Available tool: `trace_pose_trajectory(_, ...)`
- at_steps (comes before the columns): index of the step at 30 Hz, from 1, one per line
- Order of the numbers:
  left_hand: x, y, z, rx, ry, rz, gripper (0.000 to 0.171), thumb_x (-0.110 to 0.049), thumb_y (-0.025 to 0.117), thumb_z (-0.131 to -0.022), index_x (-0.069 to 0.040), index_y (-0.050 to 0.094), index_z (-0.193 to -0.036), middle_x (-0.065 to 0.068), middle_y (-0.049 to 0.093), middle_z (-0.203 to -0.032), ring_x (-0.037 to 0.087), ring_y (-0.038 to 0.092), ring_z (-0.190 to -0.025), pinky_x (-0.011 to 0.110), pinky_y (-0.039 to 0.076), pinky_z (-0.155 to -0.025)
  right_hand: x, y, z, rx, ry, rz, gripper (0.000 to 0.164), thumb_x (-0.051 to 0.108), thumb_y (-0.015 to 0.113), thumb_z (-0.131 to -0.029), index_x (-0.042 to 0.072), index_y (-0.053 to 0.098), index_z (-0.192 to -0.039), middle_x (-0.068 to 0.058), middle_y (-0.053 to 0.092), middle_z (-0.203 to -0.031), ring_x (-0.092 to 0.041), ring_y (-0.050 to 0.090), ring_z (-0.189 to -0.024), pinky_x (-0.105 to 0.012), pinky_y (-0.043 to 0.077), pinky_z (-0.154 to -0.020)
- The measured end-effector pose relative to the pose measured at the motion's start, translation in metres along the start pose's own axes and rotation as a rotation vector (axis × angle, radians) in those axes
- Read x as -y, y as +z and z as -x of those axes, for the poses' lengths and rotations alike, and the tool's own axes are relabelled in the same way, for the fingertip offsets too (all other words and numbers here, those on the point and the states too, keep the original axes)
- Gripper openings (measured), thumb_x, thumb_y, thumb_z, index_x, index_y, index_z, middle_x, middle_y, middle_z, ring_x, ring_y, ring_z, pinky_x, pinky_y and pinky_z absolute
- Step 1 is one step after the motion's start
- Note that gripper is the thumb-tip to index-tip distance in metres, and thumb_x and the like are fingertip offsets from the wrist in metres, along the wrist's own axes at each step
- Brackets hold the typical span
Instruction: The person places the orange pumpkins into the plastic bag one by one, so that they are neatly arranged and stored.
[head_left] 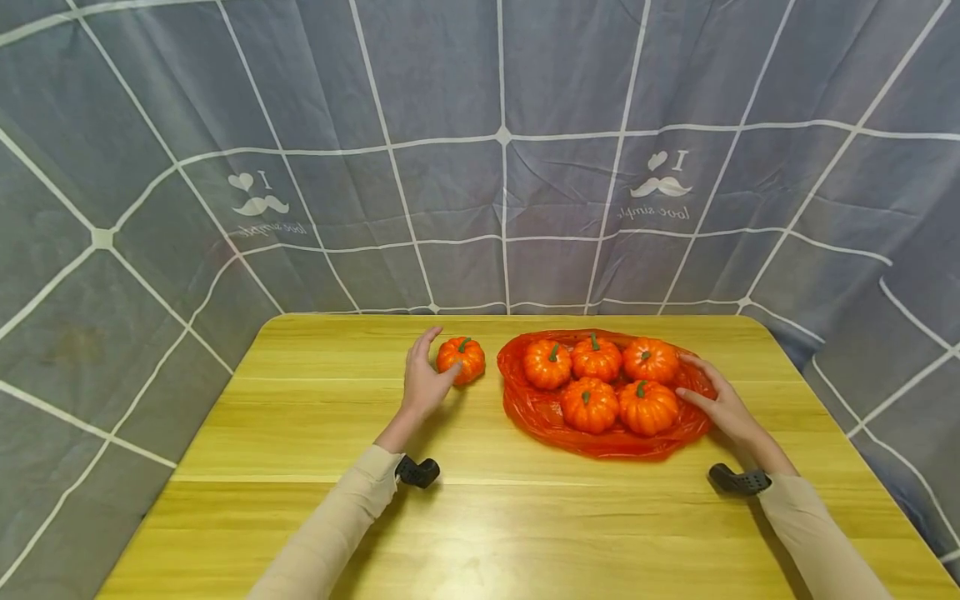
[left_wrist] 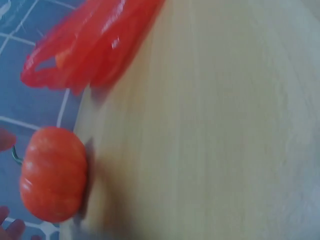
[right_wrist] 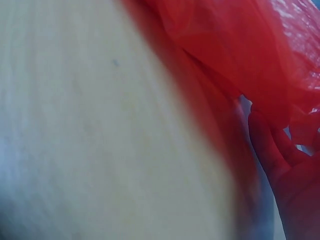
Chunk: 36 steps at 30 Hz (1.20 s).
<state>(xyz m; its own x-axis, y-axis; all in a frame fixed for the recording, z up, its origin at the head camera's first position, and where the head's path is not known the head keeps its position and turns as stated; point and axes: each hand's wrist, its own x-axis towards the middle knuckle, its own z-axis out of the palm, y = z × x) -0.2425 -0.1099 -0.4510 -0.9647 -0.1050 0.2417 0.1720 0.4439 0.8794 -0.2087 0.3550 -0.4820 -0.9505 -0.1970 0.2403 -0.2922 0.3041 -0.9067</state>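
A single small orange pumpkin (head_left: 462, 360) with a green stem sits on the table, left of a red plastic bag (head_left: 540, 423). My left hand (head_left: 424, 387) is beside it, fingers spread, the thumb overlapping its near side in the head view. In the left wrist view, fingertips show at the left edge close to that pumpkin (left_wrist: 53, 175). Several similar pumpkins (head_left: 590, 405) sit in two rows in the bag's wide mouth. My right hand (head_left: 731, 412) rests at the bag's right side, thumb and fingers apart. The right wrist view has its thumb (right_wrist: 265, 145) against the red plastic.
The wooden table (head_left: 480, 517) has its far edge close to a grey-blue curtain (head_left: 450, 192) with white lines, which also encloses both sides. A black strap device (head_left: 417, 472) sits on the left wrist, another (head_left: 738, 481) on the right.
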Motion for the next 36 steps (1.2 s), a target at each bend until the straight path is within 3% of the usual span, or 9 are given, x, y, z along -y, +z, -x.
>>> trace_pose_trajectory(4,0.007,0.002,-0.003,0.097,-0.069,-0.01,0.078,-0.008,0.073,-0.074,-0.007,0.039,-0.144,0.013,0.033,-0.153,0.034,0.027,-0.142,0.057,0.03,-0.111,0.0,0.0,0.0,0.002,0.011,-0.015,0.057,-0.002,0.056,-0.093,-0.001,0.032,-0.145,0.027,0.038,-0.135,0.019,0.036,-0.119,0.0,0.032,-0.092)
trace_pose_trajectory(9,0.014,0.006,-0.005,0.14,-0.086,0.0,0.083,-0.008,0.074,-0.072,-0.006,0.035,-0.145,0.015,0.031,-0.154,0.036,0.027,-0.141,0.057,0.033,-0.11,0.0,0.0,0.001,0.009,0.037,-0.005,0.058,0.0,0.056,-0.093,0.001,0.03,-0.146,0.026,0.036,-0.136,0.02,0.036,-0.117,0.0,0.032,-0.091)
trace_pose_trajectory(17,0.017,0.011,-0.007,0.143,-0.096,0.04,0.085,-0.007,0.078,-0.072,-0.004,0.035,-0.145,0.021,0.037,-0.146,0.039,0.041,-0.132,0.053,0.038,-0.107,0.003,-0.001,0.001,0.017,0.084,0.03,0.06,0.005,0.057,-0.094,-0.001,0.027,-0.146,0.007,0.032,-0.149,0.021,0.033,-0.116,0.001,0.032,-0.091)
trace_pose_trajectory(24,0.017,0.015,-0.008,0.146,-0.109,0.04,0.084,-0.008,0.081,-0.071,-0.003,0.038,-0.143,0.022,0.042,-0.141,0.038,0.044,-0.129,0.052,0.04,-0.106,0.004,0.0,0.0,0.027,0.085,0.021,0.06,0.005,0.057,-0.094,-0.004,0.027,-0.145,0.013,0.032,-0.145,0.02,0.034,-0.116,0.001,0.032,-0.091)
trace_pose_trajectory(30,0.019,0.017,-0.009,0.149,-0.122,0.019,0.084,-0.01,0.082,-0.07,-0.003,0.039,-0.142,0.023,0.042,-0.139,0.038,0.044,-0.128,0.052,0.039,-0.107,0.005,0.0,0.0,0.026,0.094,0.027,0.06,0.006,0.057,-0.094,-0.004,0.027,-0.145,0.009,0.033,-0.147,0.02,0.033,-0.115,0.001,0.032,-0.091)
trace_pose_trajectory(36,0.023,0.021,-0.01,0.13,-0.12,0.001,0.083,-0.012,0.084,-0.069,-0.004,0.041,-0.14,0.022,0.044,-0.138,0.037,0.044,-0.128,0.05,0.039,-0.108,0.004,0.0,-0.001,0.025,0.11,0.024,0.061,0.007,0.057,-0.094,-0.003,0.026,-0.146,-0.009,0.029,-0.152,0.02,0.033,-0.114,0.0,0.033,-0.09)
